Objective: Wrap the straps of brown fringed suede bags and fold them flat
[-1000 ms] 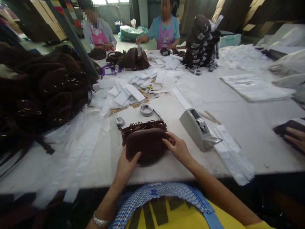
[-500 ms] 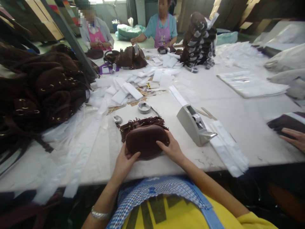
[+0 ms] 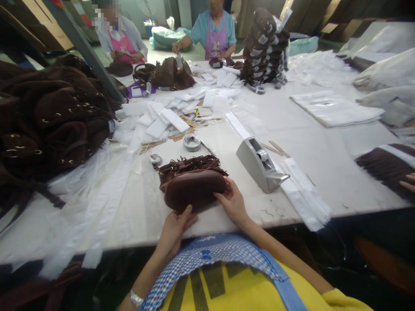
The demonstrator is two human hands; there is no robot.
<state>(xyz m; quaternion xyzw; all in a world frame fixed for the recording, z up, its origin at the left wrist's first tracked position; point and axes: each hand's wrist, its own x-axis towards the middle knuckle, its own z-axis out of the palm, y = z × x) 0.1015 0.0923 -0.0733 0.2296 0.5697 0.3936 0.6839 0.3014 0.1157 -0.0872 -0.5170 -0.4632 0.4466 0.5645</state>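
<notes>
A dark brown handbag [image 3: 194,190] with fringe and small metal eyelets lies on its side in front of me, its smooth oval base turned my way. My right hand [image 3: 232,199] grips the right end of that base, thumb on the front and fingers behind the edge. At the lower left edge, my left hand [image 3: 178,224] has its thumb against the base and its fingers just below the rim. Beyond the bag are a wrapped strap coil [image 3: 192,143] and a small wrapped piece [image 3: 156,160]. A grey tape dispenser [image 3: 256,162] stands to the right.
Brown bags [image 3: 55,116] are heaped at left, beside plastic sleeves [image 3: 106,194]. White packets [image 3: 162,119] litter the middle. White strips [image 3: 303,190] overhang the front edge. Stacked bags [image 3: 264,52] stand behind. Two people work opposite; another person's hand [image 3: 409,182] touches a fringed bag [image 3: 385,168] at right.
My left hand has slid from the bag's left side to its lower edge. The bag's base has tilted slightly, showing more fringe behind. My right hand keeps its hold. The camera view has shifted slightly.
</notes>
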